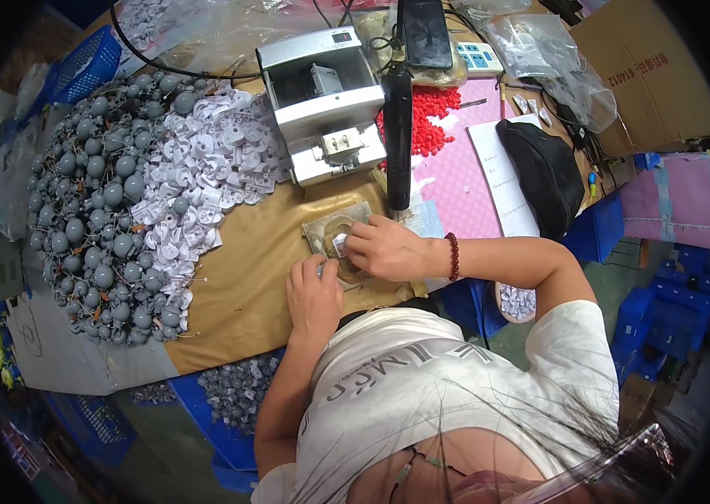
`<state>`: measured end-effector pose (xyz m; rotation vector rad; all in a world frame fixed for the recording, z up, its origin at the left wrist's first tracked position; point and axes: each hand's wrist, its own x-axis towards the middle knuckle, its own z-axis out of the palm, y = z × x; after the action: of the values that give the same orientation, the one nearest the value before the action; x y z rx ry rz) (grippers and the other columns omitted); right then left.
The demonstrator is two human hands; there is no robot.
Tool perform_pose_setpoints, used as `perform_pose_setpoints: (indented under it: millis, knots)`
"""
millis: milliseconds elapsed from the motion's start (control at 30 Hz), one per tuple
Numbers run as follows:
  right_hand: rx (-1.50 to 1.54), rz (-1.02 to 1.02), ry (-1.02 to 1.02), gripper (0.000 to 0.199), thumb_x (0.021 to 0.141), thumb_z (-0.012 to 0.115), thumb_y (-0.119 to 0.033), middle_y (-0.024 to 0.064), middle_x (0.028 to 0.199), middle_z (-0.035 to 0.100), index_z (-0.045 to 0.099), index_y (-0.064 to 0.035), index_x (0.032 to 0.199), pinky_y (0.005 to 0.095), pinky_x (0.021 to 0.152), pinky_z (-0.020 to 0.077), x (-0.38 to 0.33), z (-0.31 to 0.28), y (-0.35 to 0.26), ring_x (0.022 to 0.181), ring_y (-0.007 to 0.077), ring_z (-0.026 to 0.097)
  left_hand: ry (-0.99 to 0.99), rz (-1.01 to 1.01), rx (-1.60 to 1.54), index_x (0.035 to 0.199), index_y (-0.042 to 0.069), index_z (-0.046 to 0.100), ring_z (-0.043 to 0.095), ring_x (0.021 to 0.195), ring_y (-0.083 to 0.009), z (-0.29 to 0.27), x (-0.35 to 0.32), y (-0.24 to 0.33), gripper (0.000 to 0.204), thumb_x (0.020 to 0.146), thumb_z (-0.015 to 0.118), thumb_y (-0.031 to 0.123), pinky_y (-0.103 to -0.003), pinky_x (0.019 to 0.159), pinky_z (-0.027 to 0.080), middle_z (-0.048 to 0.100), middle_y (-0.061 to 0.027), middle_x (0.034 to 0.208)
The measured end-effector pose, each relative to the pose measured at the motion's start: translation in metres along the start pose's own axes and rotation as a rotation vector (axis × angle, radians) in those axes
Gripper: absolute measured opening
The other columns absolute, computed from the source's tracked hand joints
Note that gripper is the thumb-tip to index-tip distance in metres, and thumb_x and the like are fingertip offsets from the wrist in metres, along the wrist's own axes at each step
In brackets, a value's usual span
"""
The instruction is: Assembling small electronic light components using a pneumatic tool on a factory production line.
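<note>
My right hand (390, 248), with a beaded bracelet at the wrist, bends over a small metal plate (319, 228) at the table's front. Its fingertips pinch a small white plastic part (339, 243) above the plate. Close by on the left, my left hand (314, 296) has its fingers curled together at the plate's near-left corner. A bit of grey shows at those fingertips, too small to name. Left of the hands lies a pile of white plastic parts (212, 151), beside a heap of grey round-headed parts with wires (94, 227).
Beyond the plate stands a white and grey machine (321, 105). A black upright bar (398, 139) and a phone (426, 35) are beside it. Red small parts (429, 126), a paper sheet (497, 176) and a black pouch (544, 176) lie right. A blue bin (216, 420) is below the table edge.
</note>
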<state>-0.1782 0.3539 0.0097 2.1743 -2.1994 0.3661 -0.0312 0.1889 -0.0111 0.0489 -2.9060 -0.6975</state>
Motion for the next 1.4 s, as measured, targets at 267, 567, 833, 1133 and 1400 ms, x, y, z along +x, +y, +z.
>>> perform_pose_setpoints:
  millis: [267,567,833,1133,1400]
  knots:
    - [0.021,0.053,-0.027,0.026,0.077,0.065,-0.017,0.0061,0.102,0.059,0.071,-0.0021,0.098,0.0344,0.075,0.0471,-0.012,0.012,-0.005,0.097,0.0234,0.056,0.035,0.038,0.023,0.126,0.008,0.062,0.053,0.12,-0.0339,0.0,0.003,0.01,0.048,0.078,0.068,0.004,-0.048,0.098,0.044,0.058,-0.0137,0.129]
    - [0.826,0.566,0.045,0.047,0.078,0.072,0.003,0.0126,0.115,0.061,0.064,-0.0045,0.124,0.0375,0.09,0.0507,-0.018,-0.002,0.009,0.106,0.03,0.06,0.012,0.139,0.149,0.13,0.005,0.062,0.05,0.13,-0.0327,0.02,-0.005,0.008,0.053,0.077,0.069,0.007,-0.051,0.102,0.04,0.055,-0.0185,0.139]
    - [0.973,0.696,0.125,0.044,0.078,0.068,0.005,0.0101,0.114,0.059,0.063,-0.0049,0.121,0.0333,0.088,0.0515,-0.025,0.001,0.013,0.107,0.024,0.058,0.037,0.119,0.069,0.126,0.004,0.063,0.051,0.128,-0.0306,0.02,-0.001,0.007,0.05,0.077,0.069,0.007,-0.048,0.101,0.041,0.057,-0.0167,0.133]
    - [1.29,0.935,0.171,0.031,0.089,0.072,-0.004,0.0013,0.11,0.062,0.062,-0.0027,0.118,0.0235,0.077,0.0503,-0.016,0.019,0.016,0.09,0.0082,0.059,0.061,0.108,0.021,0.123,0.005,0.065,0.054,0.124,-0.0282,0.02,0.006,0.005,0.046,0.077,0.068,0.006,-0.044,0.1,0.043,0.06,-0.0121,0.127]
    - [1.702,0.744,0.054,0.034,0.089,0.07,0.001,0.0022,0.113,0.065,0.061,-0.0006,0.122,0.0248,0.084,0.056,-0.009,0.016,0.025,0.09,0.0078,0.064,0.067,0.093,-0.006,0.115,0.007,0.067,0.055,0.122,-0.028,0.019,0.007,0.004,0.041,0.073,0.07,0.004,-0.043,0.099,0.043,0.061,-0.0103,0.124]
